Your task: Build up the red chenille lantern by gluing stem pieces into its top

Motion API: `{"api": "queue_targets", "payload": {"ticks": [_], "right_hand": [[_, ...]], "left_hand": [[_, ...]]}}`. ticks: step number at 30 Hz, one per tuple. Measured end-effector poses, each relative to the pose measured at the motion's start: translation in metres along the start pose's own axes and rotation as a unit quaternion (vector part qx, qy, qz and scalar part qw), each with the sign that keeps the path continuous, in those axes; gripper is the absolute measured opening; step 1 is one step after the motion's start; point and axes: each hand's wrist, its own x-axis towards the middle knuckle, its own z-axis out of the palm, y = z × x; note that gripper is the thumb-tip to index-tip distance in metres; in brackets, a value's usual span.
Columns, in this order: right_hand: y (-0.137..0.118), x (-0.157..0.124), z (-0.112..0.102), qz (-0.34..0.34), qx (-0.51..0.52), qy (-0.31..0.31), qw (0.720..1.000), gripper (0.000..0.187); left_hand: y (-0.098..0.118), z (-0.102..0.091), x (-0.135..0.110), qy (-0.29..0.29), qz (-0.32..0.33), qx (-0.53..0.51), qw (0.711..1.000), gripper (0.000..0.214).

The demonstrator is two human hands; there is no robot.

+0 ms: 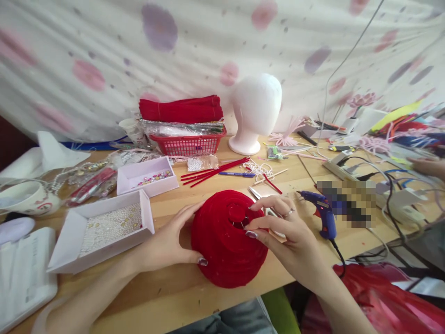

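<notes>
A round red dome (222, 260), wound in rings of fuzzy chenille stem, rests at the front of the wooden table. Near its top is a small round red piece with a gap beside it, where thin pale wire ends show. My left hand (170, 236) curves round the dome's left side, thumb low on the front, steadying it. My right hand (287, 227) bends over the upper right, thumb and fingers pinched at the gap by the wires. What sits between those fingertips is too small to make out. Scissors (255, 192) lie partly hidden behind my right hand.
Left stand white boxes of pearls (66, 241) and gems (125, 178). Behind are red stems (215, 169), a blue pen (236, 175), a red basket (189, 144) and a foam head (259, 109). A blue glue gun (325, 213) with cables lies right; another person's hand (427, 166) shows beyond.
</notes>
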Motion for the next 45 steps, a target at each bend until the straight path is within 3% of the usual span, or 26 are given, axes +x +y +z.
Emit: {"api": "queue_targets", "payload": {"ticks": [7, 10, 14, 19, 29, 45], "right_hand": [[0.002, 0.018, -0.011, -0.061, -0.019, -0.068, 0.996, 0.017], [0.004, 0.019, -0.011, -0.064, -0.005, -0.080, 0.995, 0.017], [0.006, 0.017, -0.009, -0.061, 0.018, -0.077, 0.995, 0.016], [0.006, 0.017, -0.009, -0.058, 0.031, -0.076, 0.995, 0.018], [0.004, 0.022, -0.012, -0.060, 0.018, -0.089, 0.994, 0.019], [0.005, 0.018, -0.011, -0.046, 0.007, -0.083, 0.995, 0.020]], "left_hand": [[-0.007, 0.003, -0.008, 0.013, 0.034, 0.030, 0.999, 0.111], [-0.004, 0.007, -0.010, 0.051, 0.088, 0.075, 0.992, 0.109], [0.007, 0.016, -0.008, 0.111, 0.213, 0.166, 0.956, 0.079], [0.010, 0.023, -0.002, 0.111, 0.314, 0.226, 0.915, 0.049], [0.010, 0.025, 0.000, 0.088, 0.300, 0.262, 0.913, 0.038], [0.009, 0.026, 0.000, 0.092, 0.287, 0.252, 0.920, 0.037]]}}
